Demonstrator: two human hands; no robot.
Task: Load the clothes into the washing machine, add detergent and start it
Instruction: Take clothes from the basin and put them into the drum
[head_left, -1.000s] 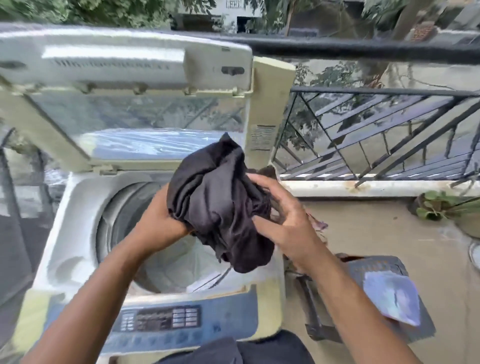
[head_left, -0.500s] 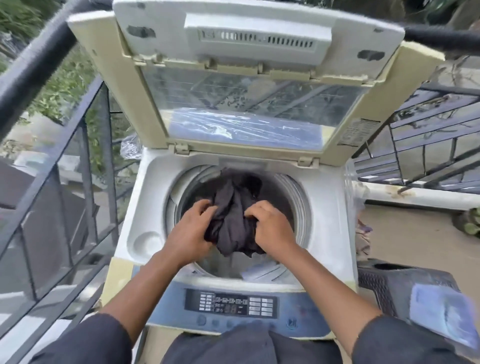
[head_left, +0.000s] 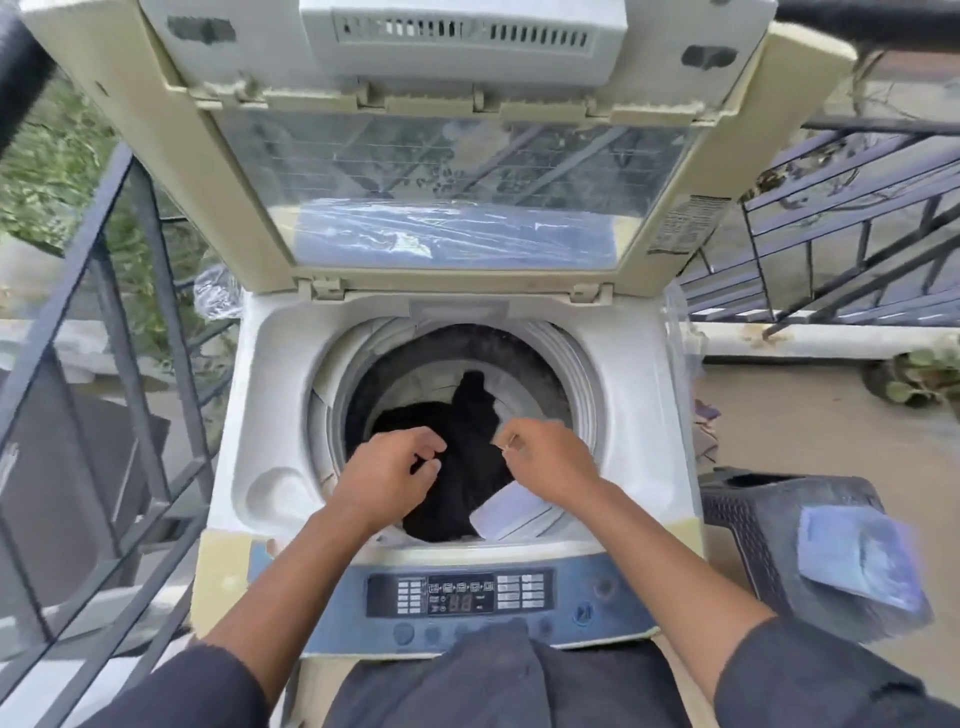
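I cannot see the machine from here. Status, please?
Both hands, left and right, empty over the drum. Dark clothes inside. Lid up, nothing in the way.

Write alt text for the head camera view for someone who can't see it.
Two bare hands, left and right, hang loosely curled and empty over the open washer, where dark clothes lie in the drum. Its lid stands raised behind; the control panel faces the person.

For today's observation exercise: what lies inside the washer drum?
A dark garment lies in the drum, with a pale flat piece at its front edge. Both hands hover above, hiding part of the cloth; anything beneath it cannot be seen.
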